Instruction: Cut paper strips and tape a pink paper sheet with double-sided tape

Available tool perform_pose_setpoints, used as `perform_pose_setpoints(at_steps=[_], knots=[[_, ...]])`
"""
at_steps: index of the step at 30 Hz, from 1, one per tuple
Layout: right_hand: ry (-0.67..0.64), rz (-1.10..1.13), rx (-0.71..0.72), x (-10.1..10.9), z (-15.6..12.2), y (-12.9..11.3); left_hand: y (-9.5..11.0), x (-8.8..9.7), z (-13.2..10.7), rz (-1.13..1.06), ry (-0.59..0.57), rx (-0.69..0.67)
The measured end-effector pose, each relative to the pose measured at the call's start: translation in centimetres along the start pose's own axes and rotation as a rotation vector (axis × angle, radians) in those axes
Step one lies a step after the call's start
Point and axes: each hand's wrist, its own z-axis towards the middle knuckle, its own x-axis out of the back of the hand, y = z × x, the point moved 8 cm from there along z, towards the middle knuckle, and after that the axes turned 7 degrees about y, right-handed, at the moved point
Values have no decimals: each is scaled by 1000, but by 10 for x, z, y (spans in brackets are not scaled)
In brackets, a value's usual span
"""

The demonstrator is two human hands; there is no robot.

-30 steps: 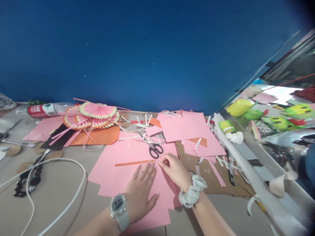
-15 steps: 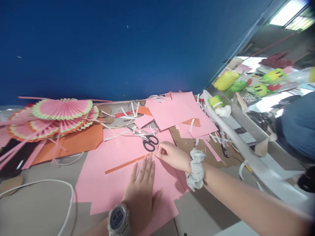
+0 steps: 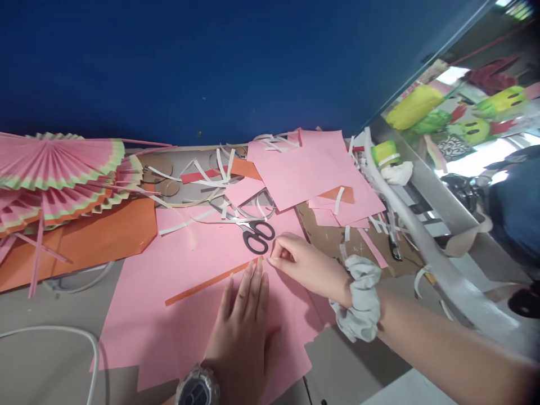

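Observation:
My left hand [image 3: 241, 326], with a watch on its wrist, lies flat and open on a large sheet of pink paper [image 3: 139, 323]. Its fingertips press on the right end of a thin orange paper strip [image 3: 211, 283], which slants across the sheet. Close by on the right, my right hand [image 3: 301, 261] is closed in a pinch at the strip's end, a pale scrunchie round its wrist. What sits between those fingers is too small to make out. Black-handled scissors [image 3: 258, 236] lie just beyond both hands, their blades partly under paper scraps.
Pleated pink paper fans [image 3: 54, 163] lie at the left on orange card [image 3: 101, 236]. More pink sheets [image 3: 312, 169] and white paper strips [image 3: 228, 166] are behind the scissors. A cutter [image 3: 394, 247] rests on cardboard at right. A white cable [image 3: 95, 354] curves at front left. A blue panel [image 3: 236, 67] rises behind.
The camera view has shifted slightly, bringing the fans further left. My left hand stays flat on the strip's end, and my right hand remains pinched beside it.

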Motion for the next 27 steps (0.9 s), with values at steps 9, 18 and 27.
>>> perform_pose_setpoints(at_steps=[9, 18, 27], knots=[[-19, 18, -27, 2, -4, -3, 3, 10, 3, 9, 103, -49], [11, 25, -31, 3, -4, -5, 3, 11, 4, 13, 98, -39], [40, 100, 90, 3, -6, -2, 3, 11, 1, 13, 35, -35]])
